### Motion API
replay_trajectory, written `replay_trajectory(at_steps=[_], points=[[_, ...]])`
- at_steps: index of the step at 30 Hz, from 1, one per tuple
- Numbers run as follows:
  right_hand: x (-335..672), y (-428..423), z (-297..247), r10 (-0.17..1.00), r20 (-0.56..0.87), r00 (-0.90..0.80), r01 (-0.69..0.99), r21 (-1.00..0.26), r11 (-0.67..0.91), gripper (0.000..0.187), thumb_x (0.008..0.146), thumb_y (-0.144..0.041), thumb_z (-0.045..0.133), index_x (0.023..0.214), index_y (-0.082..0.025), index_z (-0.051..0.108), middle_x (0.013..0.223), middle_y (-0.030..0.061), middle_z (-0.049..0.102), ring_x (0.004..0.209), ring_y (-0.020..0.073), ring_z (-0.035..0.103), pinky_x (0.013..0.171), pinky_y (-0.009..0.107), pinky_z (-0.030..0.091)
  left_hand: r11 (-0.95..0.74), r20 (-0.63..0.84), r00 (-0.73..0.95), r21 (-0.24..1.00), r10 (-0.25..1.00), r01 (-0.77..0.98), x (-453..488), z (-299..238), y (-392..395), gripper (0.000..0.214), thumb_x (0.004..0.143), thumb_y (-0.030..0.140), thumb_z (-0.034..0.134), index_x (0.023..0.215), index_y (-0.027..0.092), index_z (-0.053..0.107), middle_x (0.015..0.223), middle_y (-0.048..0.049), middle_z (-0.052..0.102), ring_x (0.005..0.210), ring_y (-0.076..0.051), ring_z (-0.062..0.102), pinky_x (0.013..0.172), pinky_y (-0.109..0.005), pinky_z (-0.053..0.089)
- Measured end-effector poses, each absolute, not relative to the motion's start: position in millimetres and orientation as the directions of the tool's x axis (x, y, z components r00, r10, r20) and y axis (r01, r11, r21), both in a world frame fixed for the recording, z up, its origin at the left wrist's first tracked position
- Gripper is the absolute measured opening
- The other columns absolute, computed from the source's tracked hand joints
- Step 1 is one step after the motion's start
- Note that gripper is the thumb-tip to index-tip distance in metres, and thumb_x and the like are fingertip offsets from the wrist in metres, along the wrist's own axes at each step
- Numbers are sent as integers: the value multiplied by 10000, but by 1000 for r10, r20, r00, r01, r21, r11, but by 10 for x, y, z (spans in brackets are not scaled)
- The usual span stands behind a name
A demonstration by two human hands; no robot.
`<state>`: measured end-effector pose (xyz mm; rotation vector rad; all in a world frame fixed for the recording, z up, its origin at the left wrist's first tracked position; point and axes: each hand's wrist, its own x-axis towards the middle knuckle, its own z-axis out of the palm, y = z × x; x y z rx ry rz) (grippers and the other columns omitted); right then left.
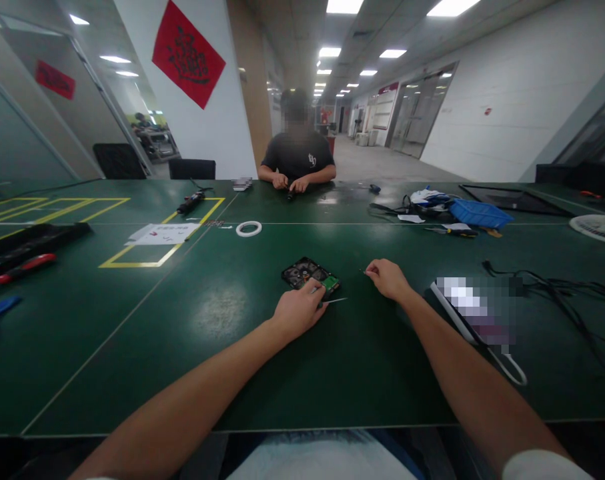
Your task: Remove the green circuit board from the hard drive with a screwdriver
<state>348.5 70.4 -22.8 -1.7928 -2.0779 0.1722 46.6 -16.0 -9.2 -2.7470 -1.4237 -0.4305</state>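
Pale clothing [327, 460] is seen at btm edge, nearest, before green surface [262, 400]. Thin metal tool [337, 300] is gripped in fingers of L hand [298, 308], which is laid over near R corner of opened hard drive [302, 271], approx. ctr. R hand [389, 280] is held nearby, fingers pinched on tiny item [363, 271], too small to ID. Farther: white ring [239, 231], blue tray [482, 215], co-worker [297, 153] opp.

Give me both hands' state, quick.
Left hand: closed on a slim tool, beside the opened hard drive.
Right hand: fingertips pinched together; anything between them is too small to identify.
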Motion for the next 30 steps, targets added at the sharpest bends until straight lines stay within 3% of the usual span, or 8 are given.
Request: replay_trajectory(at_steps=[7,12,15,30], points=[[3343,597,-95,963,261,-73,897,-406,178,138,922,-251,607,948,-181,723,969,87,676,859,203,622,822,348,478,-680,244,636,214,733,702,63,-62,-36,385,977,323,562,1359,285,590,1426,-48,568,1122,-241,661,895,-332,561],[2819,357,-1,869,323,-375,700,-516,494,137,950,-276,577,976,-204,690,1022,64,657,919,181,614,839,323,489,-696,266,644,228,717,681,13,-88,-5,401,968,287,583,1368,292,584,1430,-44,563,1161,-239,646,945,-347,548],[2610,249,10,820,338,-462,629,-528,571,94,928,-255,615,938,-205,694,1047,72,651,978,190,608,887,335,490,-700,274,646,229,713,676,23,-97,-8,406,956,265,594,1360,306,595,1424,-45,560,1161,-241,645,949,-352,547],[2467,288,-5,832,340,-438,660,-508,554,106,905,-241,618,858,-198,702,1040,77,677,958,201,627,872,347,512,-694,336,607,334,720,638,14,-144,21,313,968,304,583,1268,285,671,1355,-44,609,1153,-226,643,1012,-359,525]])
